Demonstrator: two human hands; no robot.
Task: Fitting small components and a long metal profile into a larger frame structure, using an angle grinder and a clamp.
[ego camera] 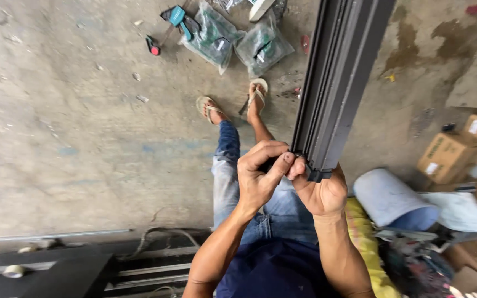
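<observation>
2 hands meet at the near end of a long dark metal profile (335, 77), which runs from chest height out over the concrete floor (73, 138). Left hand (260, 171): fingers curled shut, thumb and forefinger pinching at the profile's end corner. Right hand (320, 190): closed around the end from below, gripping the profile, fingertips touching those of the left. Whether a small part sits between the fingertips cannot be told.

Left of the profile the floor lies open. 2 plastic bags (233, 38) lie beyond the sandalled feet. To the right, a pale bucket (390, 201) sits just beside the right forearm, with cardboard boxes (451, 157) farther right. Dark rails (144, 270) lie at lower left.
</observation>
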